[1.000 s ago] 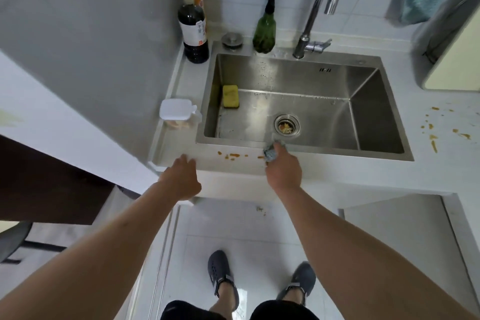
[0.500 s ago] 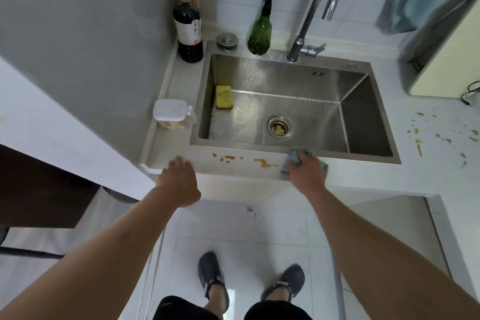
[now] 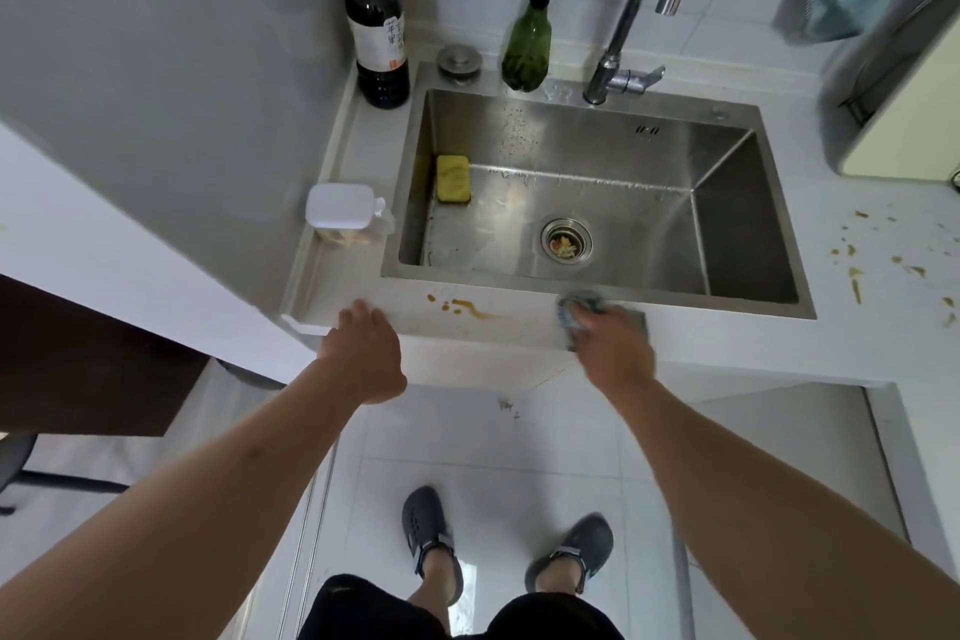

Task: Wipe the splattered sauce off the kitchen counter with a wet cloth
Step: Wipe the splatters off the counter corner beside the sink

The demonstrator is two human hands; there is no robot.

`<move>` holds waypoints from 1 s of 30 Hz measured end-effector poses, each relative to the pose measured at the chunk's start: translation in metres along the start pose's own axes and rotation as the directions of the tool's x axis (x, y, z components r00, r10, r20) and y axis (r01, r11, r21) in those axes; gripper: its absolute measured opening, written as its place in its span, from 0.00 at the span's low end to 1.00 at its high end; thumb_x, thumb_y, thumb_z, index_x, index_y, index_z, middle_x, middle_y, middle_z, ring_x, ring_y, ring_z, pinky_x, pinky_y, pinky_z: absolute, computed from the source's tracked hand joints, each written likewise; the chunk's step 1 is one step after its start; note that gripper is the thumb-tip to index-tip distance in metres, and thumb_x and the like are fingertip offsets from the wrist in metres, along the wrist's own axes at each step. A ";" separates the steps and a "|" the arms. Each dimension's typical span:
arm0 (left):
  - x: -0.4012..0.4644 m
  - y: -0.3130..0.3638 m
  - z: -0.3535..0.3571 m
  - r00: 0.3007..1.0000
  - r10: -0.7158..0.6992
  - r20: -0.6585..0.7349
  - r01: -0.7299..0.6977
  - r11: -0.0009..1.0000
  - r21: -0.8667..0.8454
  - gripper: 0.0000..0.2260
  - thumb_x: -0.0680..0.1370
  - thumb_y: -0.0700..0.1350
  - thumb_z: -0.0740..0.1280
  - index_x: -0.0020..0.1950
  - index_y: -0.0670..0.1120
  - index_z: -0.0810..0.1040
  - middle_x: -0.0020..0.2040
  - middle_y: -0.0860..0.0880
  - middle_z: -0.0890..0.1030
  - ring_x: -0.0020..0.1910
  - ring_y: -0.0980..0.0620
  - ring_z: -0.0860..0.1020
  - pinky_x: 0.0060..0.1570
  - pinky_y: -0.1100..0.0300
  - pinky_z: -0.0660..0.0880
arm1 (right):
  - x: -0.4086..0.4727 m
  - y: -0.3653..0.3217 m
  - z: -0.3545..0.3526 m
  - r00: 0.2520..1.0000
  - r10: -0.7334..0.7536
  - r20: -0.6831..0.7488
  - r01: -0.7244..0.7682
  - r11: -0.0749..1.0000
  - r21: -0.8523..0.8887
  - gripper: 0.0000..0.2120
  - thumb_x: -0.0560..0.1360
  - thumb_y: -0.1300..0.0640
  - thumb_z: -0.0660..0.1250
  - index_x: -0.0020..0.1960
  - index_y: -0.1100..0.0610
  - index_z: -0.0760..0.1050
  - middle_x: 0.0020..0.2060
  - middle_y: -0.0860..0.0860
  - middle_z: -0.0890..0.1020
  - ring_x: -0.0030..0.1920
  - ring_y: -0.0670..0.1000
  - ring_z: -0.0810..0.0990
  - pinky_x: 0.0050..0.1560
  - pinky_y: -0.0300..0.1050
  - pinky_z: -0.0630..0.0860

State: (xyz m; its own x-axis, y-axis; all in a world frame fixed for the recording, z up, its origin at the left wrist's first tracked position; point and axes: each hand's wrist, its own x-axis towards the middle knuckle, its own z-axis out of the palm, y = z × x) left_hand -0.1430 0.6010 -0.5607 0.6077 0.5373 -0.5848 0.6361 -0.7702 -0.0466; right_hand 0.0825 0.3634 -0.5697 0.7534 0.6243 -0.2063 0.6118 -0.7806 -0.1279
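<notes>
My right hand (image 3: 613,353) grips a bunched grey-blue cloth (image 3: 579,309) and presses it on the white counter strip (image 3: 519,327) in front of the steel sink (image 3: 597,203). To the cloth's left, orange-brown sauce (image 3: 465,307) lies smeared on that strip. More sauce spots (image 3: 878,265) dot the counter to the right of the sink. My left hand (image 3: 366,353) rests on the counter's front edge near its left corner, fingers over the rim, holding nothing.
A yellow sponge (image 3: 453,178) lies in the sink's left corner. A dark sauce bottle (image 3: 378,36), a green spray bottle (image 3: 527,42) and a tap (image 3: 623,68) stand behind the sink. A white lidded container (image 3: 343,213) sits at left. A cream appliance (image 3: 904,109) stands at right.
My right hand has slid the cloth rightward along the front strip, leaving a smeared streak of sauce behind it. My left hand stays on the edge.
</notes>
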 end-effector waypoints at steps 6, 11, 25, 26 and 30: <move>-0.002 -0.006 0.001 0.999 0.035 -0.024 -0.035 0.999 0.014 0.42 0.76 0.55 0.69 0.80 0.37 0.54 0.76 0.34 0.57 0.73 0.37 0.65 0.68 0.46 0.74 | 0.003 0.034 -0.001 0.898 0.440 0.020 -0.436 0.880 0.189 0.15 0.79 0.55 0.60 0.62 0.56 0.77 0.56 0.57 0.81 0.55 0.61 0.80 0.53 0.51 0.78; -0.003 -0.008 -0.004 0.999 0.046 0.030 -0.046 0.999 0.016 0.40 0.77 0.52 0.68 0.81 0.37 0.54 0.78 0.34 0.56 0.75 0.36 0.64 0.69 0.45 0.73 | 0.020 -0.069 -0.003 0.974 0.226 -0.013 -0.205 0.904 0.375 0.12 0.79 0.55 0.61 0.58 0.52 0.81 0.53 0.56 0.84 0.53 0.60 0.81 0.44 0.45 0.70; -0.004 -0.025 -0.007 0.989 0.100 0.112 -0.099 0.995 -0.010 0.42 0.80 0.48 0.65 0.85 0.44 0.42 0.85 0.41 0.39 0.84 0.41 0.46 0.78 0.42 0.62 | 0.010 -0.132 0.018 0.968 -0.247 0.033 0.247 0.969 0.010 0.25 0.79 0.53 0.63 0.74 0.41 0.68 0.61 0.55 0.79 0.56 0.59 0.80 0.50 0.49 0.80; -0.004 -0.024 -0.008 0.988 0.102 0.116 -0.102 0.995 -0.001 0.41 0.80 0.48 0.65 0.85 0.44 0.42 0.85 0.41 0.39 0.84 0.41 0.47 0.78 0.41 0.63 | 0.008 -0.104 0.014 0.976 -0.214 0.029 0.213 0.976 0.039 0.25 0.79 0.53 0.64 0.75 0.42 0.68 0.63 0.54 0.78 0.57 0.57 0.79 0.51 0.45 0.80; -0.002 -0.028 -0.014 0.983 0.113 0.144 -0.116 0.993 0.015 0.41 0.80 0.48 0.64 0.85 0.45 0.42 0.85 0.41 0.39 0.84 0.40 0.49 0.78 0.42 0.63 | 0.005 0.018 -0.010 0.998 0.038 0.049 -0.037 0.999 -0.010 0.23 0.80 0.52 0.63 0.75 0.44 0.68 0.70 0.54 0.74 0.60 0.58 0.79 0.50 0.45 0.76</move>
State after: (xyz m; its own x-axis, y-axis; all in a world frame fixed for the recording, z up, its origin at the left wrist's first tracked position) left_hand -0.1551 0.6266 -0.5468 0.6011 0.3916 -0.6967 0.5539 -0.8325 0.0099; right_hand 0.0997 0.3525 -0.5630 0.7631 0.5924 -0.2583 0.5857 -0.8029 -0.1107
